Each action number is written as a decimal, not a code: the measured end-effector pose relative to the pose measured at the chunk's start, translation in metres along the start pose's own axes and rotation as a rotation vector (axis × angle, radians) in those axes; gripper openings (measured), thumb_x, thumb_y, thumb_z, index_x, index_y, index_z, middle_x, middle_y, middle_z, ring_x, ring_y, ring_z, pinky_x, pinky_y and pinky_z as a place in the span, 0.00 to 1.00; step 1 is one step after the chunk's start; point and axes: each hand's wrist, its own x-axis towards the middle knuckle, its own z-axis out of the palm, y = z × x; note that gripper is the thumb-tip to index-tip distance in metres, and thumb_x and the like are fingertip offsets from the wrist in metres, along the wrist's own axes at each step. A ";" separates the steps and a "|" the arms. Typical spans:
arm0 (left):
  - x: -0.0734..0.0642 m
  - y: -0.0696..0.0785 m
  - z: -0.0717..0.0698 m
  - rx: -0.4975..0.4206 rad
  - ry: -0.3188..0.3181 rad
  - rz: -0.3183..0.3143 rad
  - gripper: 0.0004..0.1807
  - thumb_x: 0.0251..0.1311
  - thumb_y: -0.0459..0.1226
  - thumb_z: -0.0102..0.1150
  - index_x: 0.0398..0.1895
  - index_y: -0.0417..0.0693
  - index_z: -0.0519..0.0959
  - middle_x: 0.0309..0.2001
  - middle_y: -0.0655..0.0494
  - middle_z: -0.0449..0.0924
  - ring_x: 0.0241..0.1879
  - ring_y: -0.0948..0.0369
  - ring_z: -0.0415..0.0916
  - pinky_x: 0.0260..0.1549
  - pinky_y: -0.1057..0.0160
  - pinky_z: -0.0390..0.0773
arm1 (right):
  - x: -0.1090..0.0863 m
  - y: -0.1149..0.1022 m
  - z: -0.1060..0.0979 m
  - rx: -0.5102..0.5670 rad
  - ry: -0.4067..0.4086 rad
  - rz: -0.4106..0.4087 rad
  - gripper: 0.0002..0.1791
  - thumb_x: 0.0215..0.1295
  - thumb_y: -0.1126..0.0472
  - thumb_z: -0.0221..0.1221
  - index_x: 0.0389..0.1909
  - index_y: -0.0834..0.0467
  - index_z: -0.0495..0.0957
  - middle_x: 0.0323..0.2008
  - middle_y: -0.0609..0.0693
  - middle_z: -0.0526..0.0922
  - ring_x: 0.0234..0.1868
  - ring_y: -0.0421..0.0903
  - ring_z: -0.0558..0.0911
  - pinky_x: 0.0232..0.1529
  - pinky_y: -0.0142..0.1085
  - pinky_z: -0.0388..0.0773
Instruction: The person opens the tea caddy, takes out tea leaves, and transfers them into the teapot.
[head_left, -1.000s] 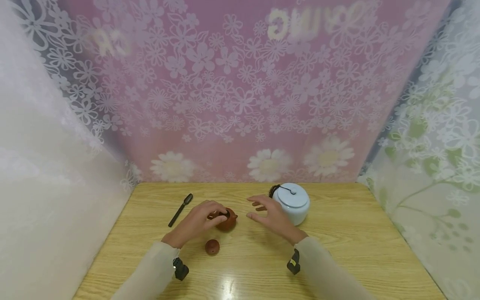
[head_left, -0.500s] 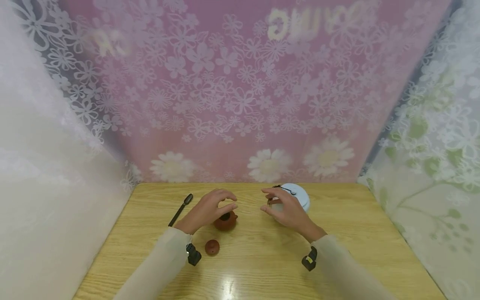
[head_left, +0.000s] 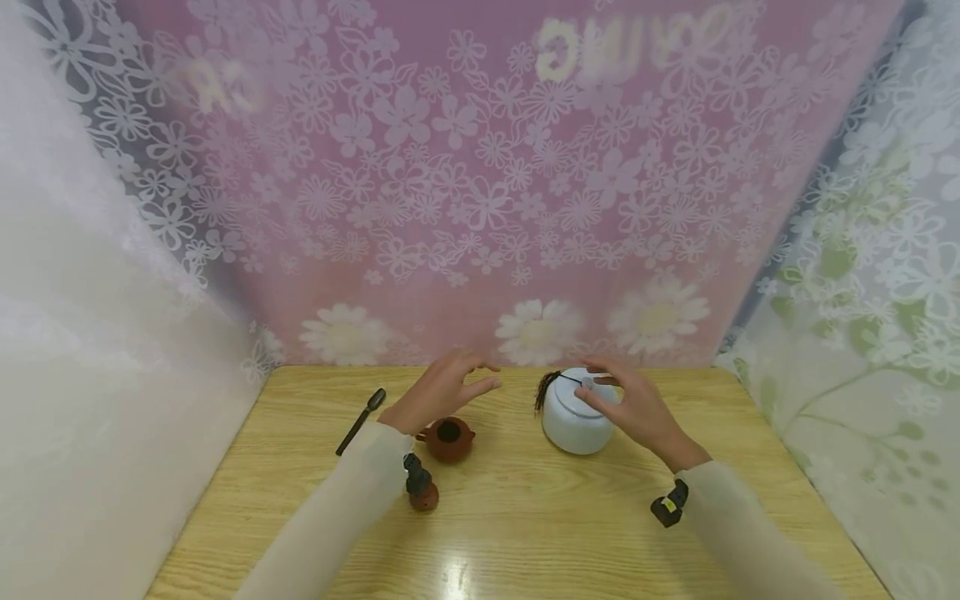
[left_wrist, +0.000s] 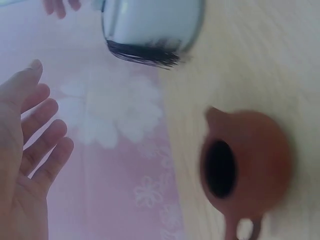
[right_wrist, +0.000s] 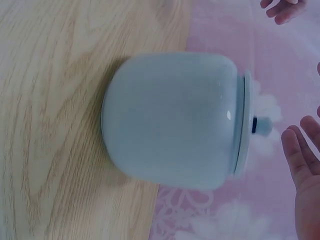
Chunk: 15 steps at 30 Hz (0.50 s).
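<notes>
My right hand (head_left: 637, 407) hovers at the lid of a pale blue-white lidded jar (head_left: 573, 432), with thumb and fingers spread. In the right wrist view its fingertips (right_wrist: 292, 145) stand a little apart from the lid's knob (right_wrist: 263, 126). A dark tassel (left_wrist: 145, 54) hangs on the jar's side. My left hand (head_left: 442, 392) is in the air behind a small reddish-brown teapot (head_left: 450, 446), holding nothing, its fingers (left_wrist: 47, 157) loosely bent. The teapot stands uncovered, its dark opening showing. Its small round lid (head_left: 426, 500) lies nearer, partly hidden by the left wrist camera.
A dark slim scoop (head_left: 362, 422) lies at the left on the wooden table (head_left: 540, 533). Behind the table hangs a pink flowered curtain (head_left: 480, 208). Pale curtains (head_left: 112, 333) close off both sides.
Both hands have moved right and upward in the head view. The left hand has come away from the teapot's opening; the right hand has gone from left of the jar to above its lid.
</notes>
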 end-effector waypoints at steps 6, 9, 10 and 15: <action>0.022 0.013 0.001 -0.039 0.002 0.008 0.15 0.79 0.48 0.65 0.62 0.56 0.86 0.65 0.57 0.84 0.63 0.56 0.81 0.65 0.50 0.82 | -0.002 0.019 -0.013 -0.037 0.051 0.000 0.33 0.75 0.54 0.72 0.76 0.55 0.75 0.71 0.60 0.80 0.66 0.63 0.83 0.62 0.59 0.85; 0.031 0.019 0.003 -0.038 -0.004 0.006 0.16 0.79 0.49 0.64 0.62 0.56 0.86 0.65 0.58 0.84 0.63 0.57 0.81 0.64 0.52 0.82 | -0.003 0.028 -0.019 -0.052 0.071 0.002 0.32 0.74 0.55 0.72 0.75 0.57 0.76 0.71 0.61 0.80 0.66 0.62 0.83 0.62 0.59 0.84; 0.034 0.021 0.005 -0.038 -0.005 0.006 0.16 0.79 0.48 0.65 0.62 0.56 0.86 0.65 0.58 0.85 0.62 0.57 0.81 0.64 0.52 0.83 | -0.003 0.031 -0.020 -0.060 0.076 0.005 0.32 0.75 0.55 0.72 0.75 0.57 0.76 0.71 0.61 0.79 0.66 0.62 0.83 0.62 0.59 0.84; 0.048 0.030 0.010 -0.015 -0.007 0.017 0.16 0.80 0.47 0.64 0.62 0.54 0.86 0.62 0.57 0.86 0.64 0.57 0.81 0.65 0.53 0.81 | -0.008 0.046 -0.029 -0.064 0.092 0.024 0.33 0.75 0.55 0.72 0.76 0.56 0.75 0.72 0.62 0.78 0.66 0.64 0.82 0.63 0.54 0.85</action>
